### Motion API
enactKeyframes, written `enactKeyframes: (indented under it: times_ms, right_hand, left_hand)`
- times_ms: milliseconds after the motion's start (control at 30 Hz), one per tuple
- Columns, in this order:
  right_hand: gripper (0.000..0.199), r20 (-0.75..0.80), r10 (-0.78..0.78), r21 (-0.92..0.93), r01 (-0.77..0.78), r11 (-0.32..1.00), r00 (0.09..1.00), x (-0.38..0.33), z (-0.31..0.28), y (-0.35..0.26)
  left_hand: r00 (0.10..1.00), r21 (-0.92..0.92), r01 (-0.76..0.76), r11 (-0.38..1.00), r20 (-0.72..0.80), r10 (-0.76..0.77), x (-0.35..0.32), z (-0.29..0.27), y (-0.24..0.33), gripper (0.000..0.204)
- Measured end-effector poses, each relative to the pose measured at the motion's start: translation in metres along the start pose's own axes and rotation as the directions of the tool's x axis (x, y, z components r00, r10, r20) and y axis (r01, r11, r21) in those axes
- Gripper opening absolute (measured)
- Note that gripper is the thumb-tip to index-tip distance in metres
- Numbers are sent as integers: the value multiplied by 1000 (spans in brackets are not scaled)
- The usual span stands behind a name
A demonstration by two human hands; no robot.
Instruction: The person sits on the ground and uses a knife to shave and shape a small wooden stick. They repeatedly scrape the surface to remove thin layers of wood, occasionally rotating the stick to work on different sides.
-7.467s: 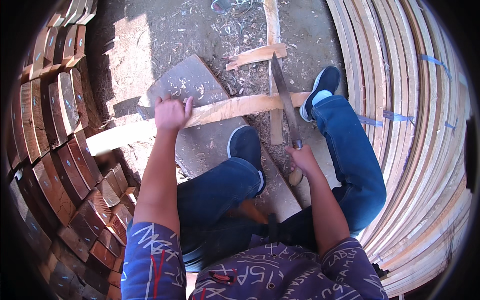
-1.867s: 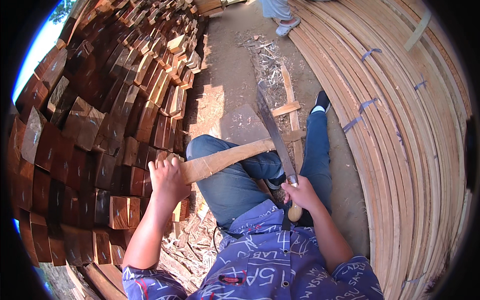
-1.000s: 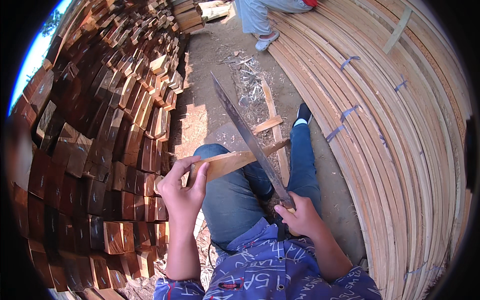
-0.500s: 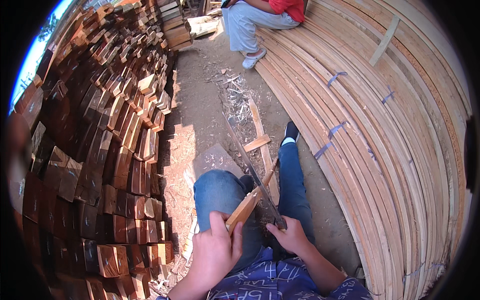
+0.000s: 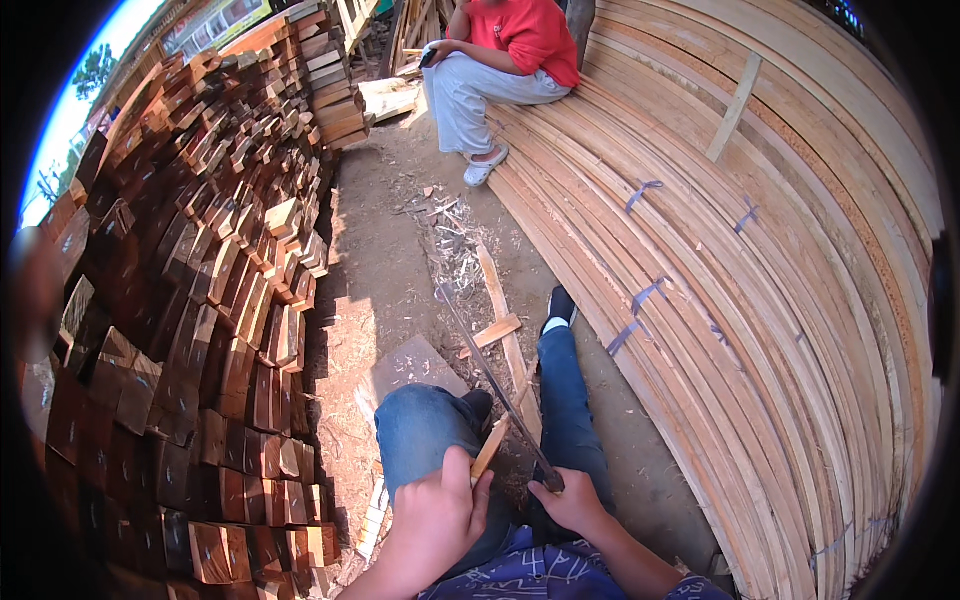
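Observation:
My left hand (image 5: 438, 515) is closed around the near end of a pale strip of wood (image 5: 489, 449), which points away from me between my knees. In my right hand (image 5: 572, 500) is the handle of a long, thin machete (image 5: 487, 372). Its dark blade slants forward and to the left, crossing close by the strip's far part; whether the edge touches the wood, I cannot tell. Beyond my knees a long flat board (image 5: 497, 300) lies on the ground, with a short wood piece (image 5: 491, 334) across it.
Stacked timber blocks (image 5: 230, 330) rise along the left. Long bundled planks (image 5: 690, 330) tied with purple strips curve along the right. A person in a red top (image 5: 525, 45) sits on their far end, holding a dark phone-like object. Wood shavings (image 5: 455, 235) litter the ground.
The view has tilted upward, showing more of the seated person. The strip in my left hand looks shorter and steeper. Both hands keep their holds.

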State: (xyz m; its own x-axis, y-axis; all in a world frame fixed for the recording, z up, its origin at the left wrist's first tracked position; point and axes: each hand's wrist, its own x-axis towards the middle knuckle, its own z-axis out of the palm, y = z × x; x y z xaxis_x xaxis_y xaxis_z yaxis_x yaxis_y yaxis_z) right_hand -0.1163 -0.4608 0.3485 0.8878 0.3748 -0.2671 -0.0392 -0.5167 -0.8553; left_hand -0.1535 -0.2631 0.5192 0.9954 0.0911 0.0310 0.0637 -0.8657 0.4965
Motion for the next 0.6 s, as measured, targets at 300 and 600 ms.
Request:
enactKeyframes:
  times_ms: [300, 600]
  right_hand:
    - [29, -191, -200, 10, 205, 979, 961, 8, 11, 13]
    - [30, -58, 144, 56, -141, 988, 988, 33, 19, 42]
  left_hand:
    - [1000, 41, -1, 999, -8, 1, -5, -12, 9, 25]
    - [999, 76, 33, 997, -24, -31, 22, -18, -6, 24]
